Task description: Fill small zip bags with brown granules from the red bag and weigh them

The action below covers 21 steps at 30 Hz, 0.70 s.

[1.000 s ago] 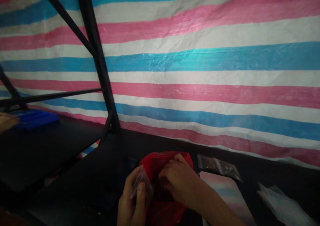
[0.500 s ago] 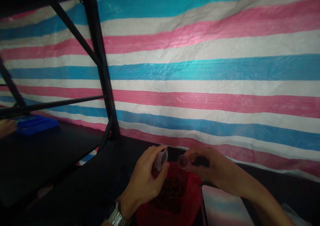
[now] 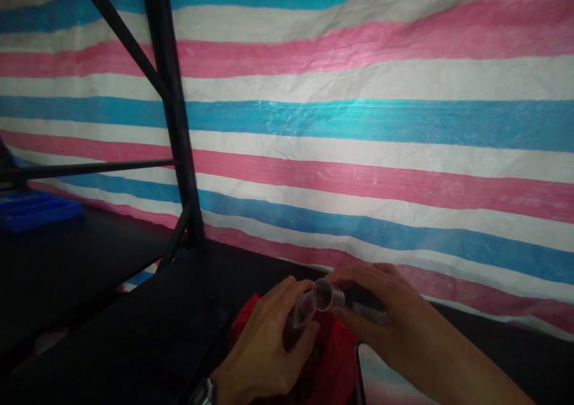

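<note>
My left hand (image 3: 264,342), with a metal watch at its wrist, grips a small clear plastic bag (image 3: 303,310) and keeps its mouth spread. Between the thumb and fingers of my right hand (image 3: 381,300) is a small clear plastic cup (image 3: 338,297), tilted sideways with its round opening towards me. The cup's rim meets the bag's mouth. Something dark shows inside the cup, too dim to make out. Another clear plastic piece (image 3: 368,313) lies by my right palm. Beneath both hands sits an open red plastic bag (image 3: 336,360); its dark contents are mostly hidden by my left hand.
A flat, shiny dark-edged panel (image 3: 388,378) lies right of the red bag, partly under my right forearm. Black metal framing (image 3: 173,106) rises at the left. Beyond it a blue tray (image 3: 42,210) rests on another black table. Striped sheeting (image 3: 359,118) hangs behind.
The two hands have come together, bringing the cup from apart to the mouth of the small bag. The view has shifted slightly, and another person's hand at far left has left the picture.
</note>
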### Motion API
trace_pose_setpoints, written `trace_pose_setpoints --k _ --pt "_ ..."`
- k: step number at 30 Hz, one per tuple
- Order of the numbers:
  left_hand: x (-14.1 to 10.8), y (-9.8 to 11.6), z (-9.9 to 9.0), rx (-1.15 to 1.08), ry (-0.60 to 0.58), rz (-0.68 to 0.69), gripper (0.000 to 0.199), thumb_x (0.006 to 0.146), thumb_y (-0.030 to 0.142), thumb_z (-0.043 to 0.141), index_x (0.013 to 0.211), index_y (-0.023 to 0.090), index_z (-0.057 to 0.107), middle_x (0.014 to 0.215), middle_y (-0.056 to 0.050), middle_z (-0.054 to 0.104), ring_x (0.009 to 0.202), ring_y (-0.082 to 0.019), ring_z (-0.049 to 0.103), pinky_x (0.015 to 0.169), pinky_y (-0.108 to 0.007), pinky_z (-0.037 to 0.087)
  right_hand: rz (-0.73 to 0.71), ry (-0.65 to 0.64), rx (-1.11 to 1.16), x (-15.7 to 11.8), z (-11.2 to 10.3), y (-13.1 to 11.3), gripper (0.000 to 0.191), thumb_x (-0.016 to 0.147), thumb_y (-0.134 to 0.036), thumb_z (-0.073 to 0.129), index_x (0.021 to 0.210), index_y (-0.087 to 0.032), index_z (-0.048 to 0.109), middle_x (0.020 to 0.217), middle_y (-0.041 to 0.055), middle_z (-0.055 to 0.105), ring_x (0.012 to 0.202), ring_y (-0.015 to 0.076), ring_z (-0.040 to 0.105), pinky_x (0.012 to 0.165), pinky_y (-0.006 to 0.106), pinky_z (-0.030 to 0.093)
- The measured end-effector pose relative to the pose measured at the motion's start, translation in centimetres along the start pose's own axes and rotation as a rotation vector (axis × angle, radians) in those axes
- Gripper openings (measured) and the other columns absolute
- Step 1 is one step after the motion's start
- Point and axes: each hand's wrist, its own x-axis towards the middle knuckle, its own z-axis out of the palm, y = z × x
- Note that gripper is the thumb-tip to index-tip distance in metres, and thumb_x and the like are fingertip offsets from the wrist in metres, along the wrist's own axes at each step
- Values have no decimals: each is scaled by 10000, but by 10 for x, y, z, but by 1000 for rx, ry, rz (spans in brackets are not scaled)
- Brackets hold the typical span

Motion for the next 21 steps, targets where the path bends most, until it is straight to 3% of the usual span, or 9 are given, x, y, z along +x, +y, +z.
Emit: trace_pose_setpoints --k 6,10,15,21 --pt "1 2 6 -76 -2 -110 436 941 325 637 1369 250 600 1359 -115 742 1296 -310 697 1105 -478 579 -19 -89 -79 1 21 -7 444 889 -108 692 1242 -365 774 1196 41 758 1078 277 724 974 438 596" --pt "8 12 2 -252 -68 -159 332 975 278 600 1306 277 575 1228 -58 738 1131 -224 738 989 -365 610 -86 -146 -76 2 26 -9 473 934 -72 611 1291 -347 755 1258 54 717 1129 255 717 1005 408 595" --pt "9 13 0 -342 -85 -124 299 1008 238 552 1301 300 551 1194 -25 691 1121 -193 695 989 -334 566 -148 -89 -27 4 23 -7 469 1000 -88 550 1333 -366 729 1298 40 707 1136 216 721 996 352 598" --pt "8 4 -2 -409 -7 -184 299 1037 275 533 1333 279 572 1219 -44 702 1102 -204 697 975 -329 559 -39 78 32 4 4 2 349 977 -270 705 1312 -366 735 1208 38 749 1081 252 732 940 373 607"
